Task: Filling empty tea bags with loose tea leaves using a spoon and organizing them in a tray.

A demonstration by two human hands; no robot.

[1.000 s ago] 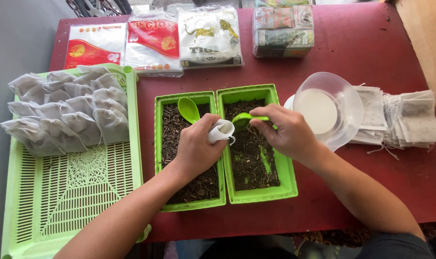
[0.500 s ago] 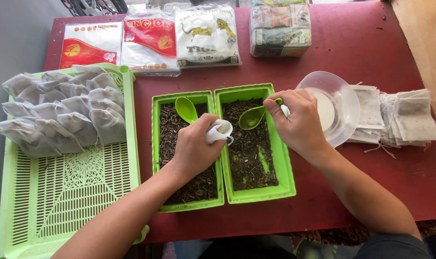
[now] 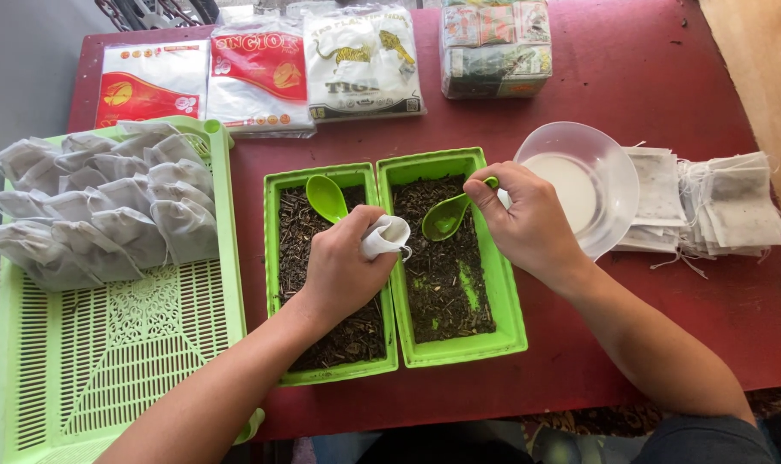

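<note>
On the red table [image 3: 665,77], at the far edge: three flat packets, one white and red [image 3: 150,82], one red and white [image 3: 260,73], one white with a dark print [image 3: 362,60], side by side, and a wrapped block of small boxes [image 3: 496,45] just right of them. At the left, a green slatted tray [image 3: 124,361], its far half piled with filled white bags [image 3: 98,202], its near half bare. At the right, a clear plastic bowl [image 3: 609,163] with something white inside, overlapping a stack of flat empty bags [image 3: 708,202] with loose strings. Along the right edge, a pale wooden surface [image 3: 764,77]; at the left, grey floor [image 3: 12,69].
</note>
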